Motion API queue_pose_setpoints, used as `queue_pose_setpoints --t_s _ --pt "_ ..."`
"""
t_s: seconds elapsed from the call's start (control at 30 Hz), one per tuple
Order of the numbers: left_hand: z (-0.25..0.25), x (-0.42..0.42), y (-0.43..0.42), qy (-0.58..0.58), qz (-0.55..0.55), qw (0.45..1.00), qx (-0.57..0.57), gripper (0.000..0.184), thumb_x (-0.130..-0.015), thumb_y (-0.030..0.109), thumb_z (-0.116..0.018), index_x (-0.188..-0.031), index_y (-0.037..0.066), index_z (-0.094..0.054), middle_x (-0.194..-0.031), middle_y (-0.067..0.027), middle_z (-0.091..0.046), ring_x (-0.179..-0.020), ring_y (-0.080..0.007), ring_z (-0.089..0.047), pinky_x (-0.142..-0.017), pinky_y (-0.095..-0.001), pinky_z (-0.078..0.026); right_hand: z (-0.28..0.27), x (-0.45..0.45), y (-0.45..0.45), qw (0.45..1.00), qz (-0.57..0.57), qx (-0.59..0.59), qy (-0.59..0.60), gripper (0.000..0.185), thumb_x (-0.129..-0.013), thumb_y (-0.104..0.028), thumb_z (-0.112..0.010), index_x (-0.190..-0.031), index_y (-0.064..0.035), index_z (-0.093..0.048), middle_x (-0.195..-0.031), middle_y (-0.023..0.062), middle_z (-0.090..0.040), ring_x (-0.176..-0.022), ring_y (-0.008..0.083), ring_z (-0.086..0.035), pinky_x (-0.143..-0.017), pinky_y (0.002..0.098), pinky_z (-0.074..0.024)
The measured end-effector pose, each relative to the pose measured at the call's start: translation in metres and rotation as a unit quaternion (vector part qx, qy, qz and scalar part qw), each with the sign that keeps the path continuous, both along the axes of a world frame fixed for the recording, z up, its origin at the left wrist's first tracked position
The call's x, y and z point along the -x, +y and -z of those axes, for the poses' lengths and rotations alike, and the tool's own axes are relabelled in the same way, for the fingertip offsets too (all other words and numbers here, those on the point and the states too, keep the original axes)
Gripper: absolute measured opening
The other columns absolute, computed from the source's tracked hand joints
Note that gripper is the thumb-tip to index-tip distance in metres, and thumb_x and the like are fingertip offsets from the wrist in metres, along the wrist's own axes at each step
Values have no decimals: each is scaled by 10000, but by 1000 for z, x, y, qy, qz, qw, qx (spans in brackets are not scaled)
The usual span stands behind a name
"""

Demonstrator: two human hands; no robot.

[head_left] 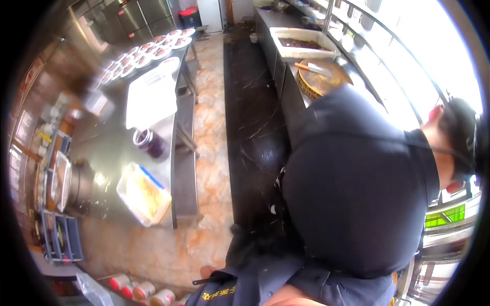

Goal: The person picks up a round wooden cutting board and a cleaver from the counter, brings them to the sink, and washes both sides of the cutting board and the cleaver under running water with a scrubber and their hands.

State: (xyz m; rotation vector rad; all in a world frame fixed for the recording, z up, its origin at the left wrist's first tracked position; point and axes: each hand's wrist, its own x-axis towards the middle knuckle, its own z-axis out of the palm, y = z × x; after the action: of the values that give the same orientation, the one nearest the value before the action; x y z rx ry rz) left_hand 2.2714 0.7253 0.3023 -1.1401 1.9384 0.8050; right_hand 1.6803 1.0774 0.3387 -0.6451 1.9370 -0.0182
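Note:
At the bottom edge, a small part of my left hand (206,272) shows beside a dark sleeve with yellow lettering (219,292). Its fingers look curled, and a thin dark stick-like thing (202,281) juts out just below them; its kind is unclear. A stretch of bare forearm (293,297) lies at the lower middle, but no right hand can be seen. Close on the right, a person in a black shirt (357,188) bends over the counter and hides much of that side.
On the steel table (112,137) stand rows of filled plates (143,60), a white tray (151,99), a jar of dark contents (151,144) and a tub of pale food (143,194). The right counter holds a white bin (303,43), and a knife (312,69) on a round board (326,76). Several cans (143,290) stand below.

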Motion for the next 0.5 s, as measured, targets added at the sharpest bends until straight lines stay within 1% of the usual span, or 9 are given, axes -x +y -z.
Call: queue_pose_setpoints --t_s 0.1,0.2,0.27,0.3,0.37,0.4,0.43,0.47,0.5 --pt "22 42 -101 -11 46 996 -79 216 -849 168 -707 -1020 121 -830 -1063 -129 -790 -1064 -365 -734 -912 -479 -589 -54 68 -71 994 37 -6 107 465 -982 -377 -672 -1352 -97 -699 -1248 216 -753 -1172 357 -720 -999 421 -570" --pt "41 97 -213 11 151 979 -140 215 -859 182 -710 -1025 110 -827 -1055 -130 -791 -1059 -368 -738 -904 -478 -594 -135 119 -105 972 95 -53 210 447 -974 -371 -676 -1322 -92 -709 -1228 216 -757 -1151 354 -723 -983 422 -573" --pt "44 161 -304 45 231 963 -134 217 -866 191 -713 -1029 102 -826 -1049 -130 -792 -1056 -369 -741 -899 -478 -597 -192 143 -113 950 139 -94 265 436 -969 -367 -678 -1303 -89 -715 -1214 216 -759 -1137 352 -726 -973 423 -575" --pt "46 202 -350 66 272 955 -101 218 -870 195 -714 -1030 98 -825 -1047 -131 -792 -1054 -370 -742 -896 -477 -599 -219 153 -114 938 158 -117 287 430 -967 -365 -679 -1293 -88 -719 -1208 216 -760 -1130 351 -727 -967 424 -576" --pt "30 297 -447 102 267 958 5 189 -921 173 -692 -1022 63 -808 -983 -163 -790 -935 -347 -774 -822 -470 -621 -253 167 -123 917 196 -152 311 419 -962 -361 -682 -1273 -85 -726 -1194 216 -763 -1117 348 -730 -957 425 -577" --pt "22 356 -491 112 110 982 -101 172 -981 154 -654 -1033 49 -780 -955 -140 -791 -829 -260 -754 -734 -415 -610 -260 173 -131 910 214 -164 315 413 -959 -359 -683 -1263 -83 -729 -1187 216 -764 -1110 347 -731 -951 425 -578" --pt "12 413 -536 113 -51 972 -200 170 -1041 135 -615 -1044 36 -753 -928 -118 -791 -723 -174 -734 -645 -359 -598 -264 182 -140 904 231 -171 316 408 -957 -357 -685 -1253 -81 -732 -1181 216 -765 -1103 346 -733 -946 426 -579" --pt "-11 464 -567 141 1 980 -142 178 -1044 175 -644 -1053 40 -760 -908 -76 -804 -689 -145 -723 -623 -339 -582 -262 193 -153 899 247 -175 316 402 -955 -355 -686 -1244 -80 -736 -1174 216 -767 -1096 345 -734 -941 426 -580" --pt "-23 513 -602 146 50 978 -143 165 -1022 187 -691 -1046 44 -770 -896 -52 -813 -679 -125 -718 -615 -328 -575 -252 201 -170 898 262 -173 308 397 -952 -353 -687 -1234 -78 -739 -1167 216 -768 -1089 344 -735 -935 426 -581"
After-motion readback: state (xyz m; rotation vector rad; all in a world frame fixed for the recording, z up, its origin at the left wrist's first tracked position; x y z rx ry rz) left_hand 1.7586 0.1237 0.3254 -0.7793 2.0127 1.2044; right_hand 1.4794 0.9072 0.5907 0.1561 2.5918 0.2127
